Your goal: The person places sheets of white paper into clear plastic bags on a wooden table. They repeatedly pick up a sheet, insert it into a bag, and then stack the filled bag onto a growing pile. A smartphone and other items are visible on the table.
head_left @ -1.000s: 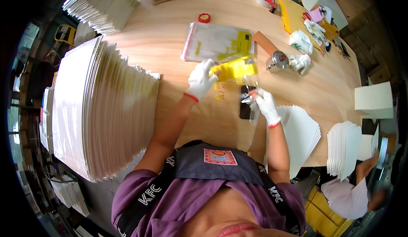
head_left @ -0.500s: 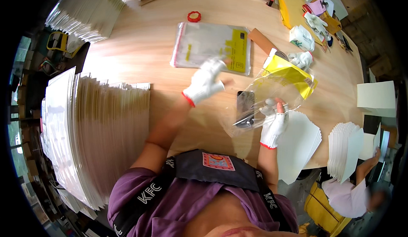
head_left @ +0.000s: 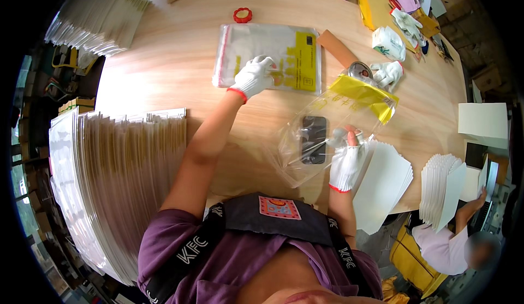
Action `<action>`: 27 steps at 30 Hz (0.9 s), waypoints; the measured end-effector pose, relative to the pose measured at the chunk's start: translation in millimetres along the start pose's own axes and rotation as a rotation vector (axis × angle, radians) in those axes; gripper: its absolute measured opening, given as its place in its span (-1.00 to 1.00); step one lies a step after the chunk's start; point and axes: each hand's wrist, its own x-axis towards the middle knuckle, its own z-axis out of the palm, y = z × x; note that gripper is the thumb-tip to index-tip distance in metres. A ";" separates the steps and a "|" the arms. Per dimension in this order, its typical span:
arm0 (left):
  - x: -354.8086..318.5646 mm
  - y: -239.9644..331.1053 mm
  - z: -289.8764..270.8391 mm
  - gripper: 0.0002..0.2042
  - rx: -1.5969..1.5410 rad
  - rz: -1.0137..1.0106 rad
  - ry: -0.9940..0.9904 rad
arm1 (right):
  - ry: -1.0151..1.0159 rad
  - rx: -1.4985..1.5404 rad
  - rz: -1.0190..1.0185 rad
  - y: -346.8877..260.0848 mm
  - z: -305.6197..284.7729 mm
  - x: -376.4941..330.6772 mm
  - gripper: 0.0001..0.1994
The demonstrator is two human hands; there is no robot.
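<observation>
Fingers (head_left: 349, 140) of the right hand (head_left: 345, 165), gloved white, pinch the edge of a clear plastic bag (head_left: 327, 132) with a yellow header (it lifts toward 1 o'clock). A dark flat item (head_left: 314, 139) shows through the film. At 4 o'clock lies a fan of white sheets (head_left: 385, 181). Further out, at 11 o'clock, the left hand (head_left: 252, 77) presses curled fingers onto the stack of bags (head_left: 267, 55); whether they grip a bag, I cannot tell. A red ring (head_left: 242, 15) sits beyond on the wooden table (head_left: 164, 75).
</observation>
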 end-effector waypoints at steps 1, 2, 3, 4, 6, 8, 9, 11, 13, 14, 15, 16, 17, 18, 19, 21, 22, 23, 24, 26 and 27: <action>-12.1 17.1 -19.6 -0.49 -0.104 0.095 0.017 | 0.019 0.009 -0.005 -0.3 3.9 3.1 -0.67; -27.8 23.2 -34.7 -0.39 -0.346 0.216 -0.119 | 0.010 0.010 0.030 0.2 7.3 8.6 -0.66; -45.5 25.7 -47.2 -0.29 -0.585 0.333 -0.255 | 0.008 0.039 0.051 2.1 13.9 15.6 -0.66; -60.6 26.8 -54.6 -0.23 -0.757 0.487 -0.330 | 0.010 0.063 0.068 3.2 23.3 23.4 -0.65; -87.1 40.4 -66.7 -0.22 -0.763 0.567 -0.315 | -0.010 0.107 0.059 8.9 40.7 45.9 -0.65; -106.5 55.1 -77.9 -0.31 -0.435 0.407 -0.136 | -0.053 0.162 0.064 16.6 61.4 73.4 -0.62; -105.1 55.6 -71.3 -0.40 -0.364 0.288 -0.006 | -0.052 0.198 0.105 18.5 77.8 82.0 -0.63; -94.5 48.4 -40.4 -0.56 -0.221 0.048 0.243 | -0.122 0.243 0.181 29.5 99.4 100.4 -0.55; -59.7 3.8 -8.7 -0.82 -0.590 -0.074 0.425 | -0.247 0.298 0.250 27.8 126.1 100.5 -0.49; -43.2 -5.2 -14.7 -0.86 -0.857 -0.185 0.439 | -0.309 0.329 0.283 26.7 133.2 101.8 -0.45; -30.1 -15.4 -21.9 -0.90 -1.125 -0.299 0.452 | -0.333 0.256 0.225 30.2 132.2 103.4 -0.43; -17.4 -34.1 -26.4 -0.89 -1.100 -0.348 0.404 | -0.349 0.183 0.162 36.2 125.3 104.9 -0.40; -8.3 -54.4 -31.6 -0.88 -1.072 -0.398 0.363 | -0.371 0.113 0.101 44.1 118.1 108.4 -0.37; -1.7 -64.4 -36.9 -0.83 -1.039 -0.470 0.340 | -0.364 -0.070 0.013 50.8 106.1 114.5 -0.42; 7.8 -80.8 -38.9 -0.81 -0.974 -0.491 0.279 | -0.346 -0.166 -0.055 57.0 95.0 117.1 -0.48; 17.9 -103.6 -38.7 -0.82 -0.870 -0.502 0.212 | -0.320 -0.266 -0.180 66.5 79.2 117.0 -0.54; 21.4 -111.3 -38.1 -0.83 -0.831 -0.513 0.229 | -0.308 -0.400 -0.199 69.6 75.3 118.6 -0.54; 23.8 -118.7 -37.4 -0.84 -0.792 -0.524 0.248 | -0.296 -0.535 -0.216 72.2 72.6 119.8 -0.53; 27.7 -119.2 -37.7 -0.84 -0.756 -0.529 0.262 | -0.277 -0.672 -0.236 73.4 69.9 121.9 -0.53; 27.0 -118.1 -34.3 -0.83 -0.711 -0.510 0.277 | -0.212 -1.140 -0.518 88.1 62.2 130.6 -0.52; 26.6 -117.7 -34.6 -0.83 -0.686 -0.501 0.286 | -0.175 -1.371 -0.659 97.6 59.1 136.9 -0.51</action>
